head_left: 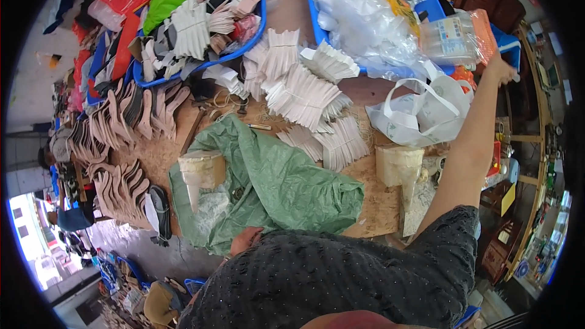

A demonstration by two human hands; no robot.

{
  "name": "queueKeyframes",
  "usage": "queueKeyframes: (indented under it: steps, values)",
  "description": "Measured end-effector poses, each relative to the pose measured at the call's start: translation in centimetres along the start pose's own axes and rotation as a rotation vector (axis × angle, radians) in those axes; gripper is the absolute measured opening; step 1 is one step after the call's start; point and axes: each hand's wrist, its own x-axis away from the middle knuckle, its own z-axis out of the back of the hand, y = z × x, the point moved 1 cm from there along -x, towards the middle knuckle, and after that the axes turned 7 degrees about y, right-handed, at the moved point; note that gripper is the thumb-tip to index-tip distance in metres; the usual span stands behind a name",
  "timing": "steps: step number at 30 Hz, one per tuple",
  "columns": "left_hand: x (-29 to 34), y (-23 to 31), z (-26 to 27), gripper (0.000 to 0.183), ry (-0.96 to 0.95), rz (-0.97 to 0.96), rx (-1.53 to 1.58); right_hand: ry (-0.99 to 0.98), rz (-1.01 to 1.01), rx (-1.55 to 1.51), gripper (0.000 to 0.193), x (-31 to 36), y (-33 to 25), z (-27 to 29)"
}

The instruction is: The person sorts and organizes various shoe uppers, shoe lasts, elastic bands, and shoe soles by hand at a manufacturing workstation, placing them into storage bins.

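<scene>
My right arm stretches far to the right. My right hand (503, 70) is beside a clear plastic package (450, 38) with an orange mesh end (483, 36); its fingers are too small and blurred to read. Close to my body, my left hand (245, 240) is curled at the near edge of a crumpled green plastic sheet (280, 176). Whether it holds anything is hidden. On the sheet stands a pale block with a downward spike (201, 170). A similar block (399, 164) stands at the table's right. Several bundles of white strips (304, 94) lie beyond the sheet.
Two blue bins stand at the back: one (263, 21) with fabric and strip bundles, the other (314, 6) with clear plastic bags. A white handled bag (420, 113) lies at right. Rows of curved beige pieces (119, 192) cover the table's left. Wooden shelving (542, 122) rises at right.
</scene>
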Motion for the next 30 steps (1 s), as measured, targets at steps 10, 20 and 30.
queueKeyframes:
  steps: [10, 20, 30]
  values:
    - [-0.8, -3.3, -1.8, 0.023, 0.002, -0.065, 0.101, -0.436, 1.25, -0.253, 0.065, 24.8, -10.5, -1.8]
    - [-1.2, -11.6, -5.0, 0.024, -0.214, 0.202, 0.046, -1.222, 1.218, 0.65, 0.087, 33.5, -1.1, -3.3]
    - [-1.6, -11.7, -5.2, 0.024, -0.15, 0.026, 0.151, -0.815, 0.895, 0.526, 0.057, 31.3, 2.2, -7.7]
